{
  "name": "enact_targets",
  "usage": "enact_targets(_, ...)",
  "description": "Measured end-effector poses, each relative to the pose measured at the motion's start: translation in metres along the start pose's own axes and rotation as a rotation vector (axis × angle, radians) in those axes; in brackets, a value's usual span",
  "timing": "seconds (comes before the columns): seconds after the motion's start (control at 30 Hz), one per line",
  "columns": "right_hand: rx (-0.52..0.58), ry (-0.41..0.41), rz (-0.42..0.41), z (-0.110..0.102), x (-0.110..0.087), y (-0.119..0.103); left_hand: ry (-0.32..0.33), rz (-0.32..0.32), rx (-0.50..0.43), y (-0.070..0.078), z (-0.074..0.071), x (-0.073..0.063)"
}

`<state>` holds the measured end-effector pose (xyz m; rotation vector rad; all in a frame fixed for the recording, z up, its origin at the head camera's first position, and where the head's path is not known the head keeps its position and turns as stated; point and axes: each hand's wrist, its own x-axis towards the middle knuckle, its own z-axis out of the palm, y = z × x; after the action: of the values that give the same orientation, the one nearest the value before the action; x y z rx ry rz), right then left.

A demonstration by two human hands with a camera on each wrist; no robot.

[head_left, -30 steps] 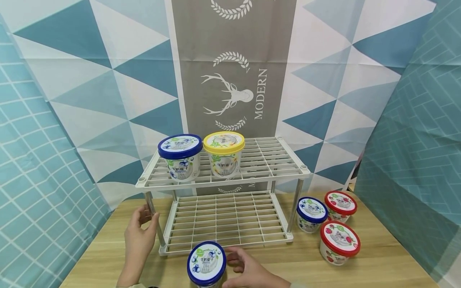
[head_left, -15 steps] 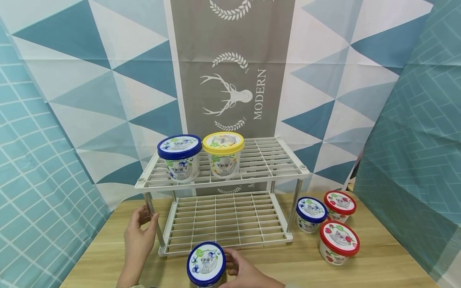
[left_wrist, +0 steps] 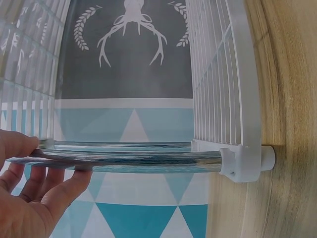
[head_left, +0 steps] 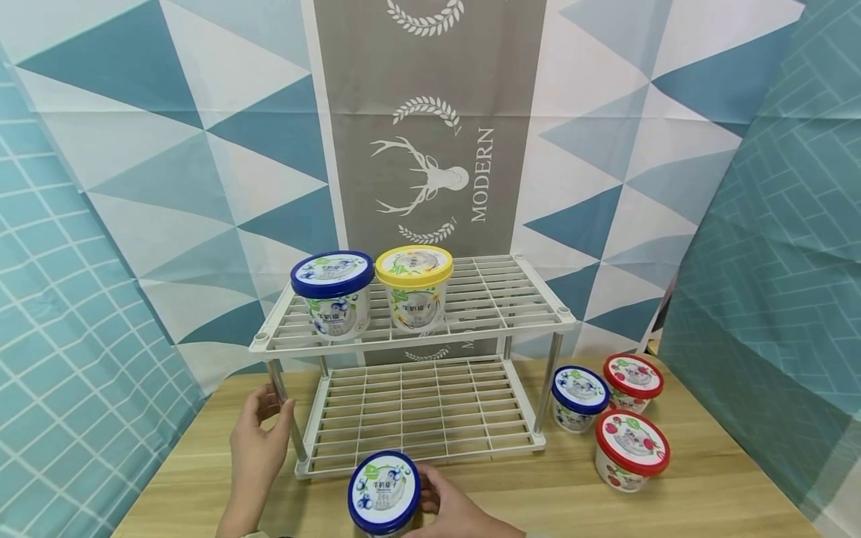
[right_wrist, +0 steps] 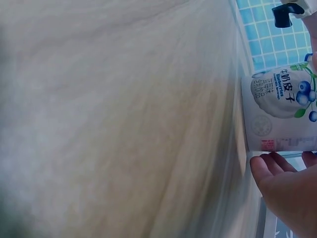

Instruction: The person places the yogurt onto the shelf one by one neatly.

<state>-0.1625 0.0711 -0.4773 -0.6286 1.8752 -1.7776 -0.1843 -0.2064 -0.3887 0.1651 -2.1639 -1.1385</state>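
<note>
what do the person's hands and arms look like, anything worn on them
The bare left hand and bare right hand show no gloves. A sliver of pale beige cloth sleeve shows on the left; the right wrist view has a black hooked piece.

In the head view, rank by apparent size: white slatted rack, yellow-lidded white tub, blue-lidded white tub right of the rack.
White slatted rack
Yellow-lidded white tub
Blue-lidded white tub, though distance may be shrinking it
</note>
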Motion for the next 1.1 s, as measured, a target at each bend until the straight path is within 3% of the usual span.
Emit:
enact_targets(0.63,-0.003,0.111,0.048,0.019,0.005,0.004,-0.011,-0.017,0.020,0.001,-0.001,0.001)
enact_targets(0.8,0.018,0.121,0.026,0.023,0.007,0.004,-0.012,0.007,0.008,0.000,-0.001,0.000)
enact_targets(1.1,0.050,0.154,0.030,0.028,0.010,0.003,-0.005,-0.004,-0.013,0.000,-0.001,0.000)
